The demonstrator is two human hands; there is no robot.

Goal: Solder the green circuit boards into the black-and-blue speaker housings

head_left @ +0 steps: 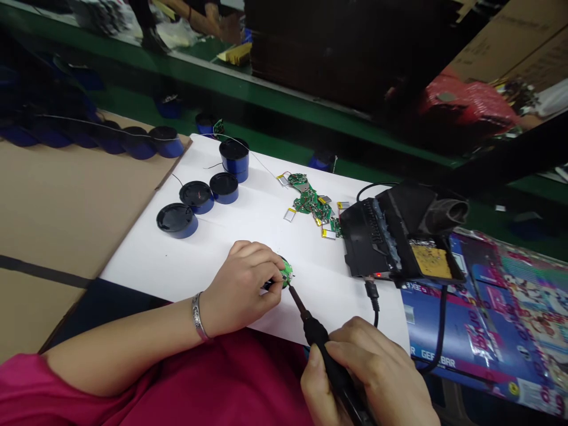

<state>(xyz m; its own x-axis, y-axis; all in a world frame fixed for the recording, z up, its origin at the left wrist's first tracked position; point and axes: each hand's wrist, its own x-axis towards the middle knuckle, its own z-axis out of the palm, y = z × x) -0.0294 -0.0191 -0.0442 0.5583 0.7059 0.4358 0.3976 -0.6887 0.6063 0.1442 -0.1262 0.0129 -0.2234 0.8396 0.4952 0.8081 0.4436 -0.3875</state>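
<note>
My left hand (248, 281) is closed around a green circuit board (287, 273), part of which is hidden under the fingers; something dark shows below it. In my right hand (368, 373) is a black soldering iron (331, 361), gripped like a pen. Its tip touches or nearly touches the board's near edge; I cannot tell which. Behind them on the white sheet (261, 228) lies a loose pile of green circuit boards (306, 198) with small silver and yellow battery cells (329, 234). To the right stands a black soldering station (370, 239) with a yellow sponge (430, 260) in its tray.
Several round blue-and-black housings (177, 219) stand on the left of the sheet, and more (139, 142) line the cardboard (80, 195). Black cables (439, 337) hang at the station. A printed blue sheet (470, 331) lies at right. Another person's arm (206, 21) shows beyond the green bench.
</note>
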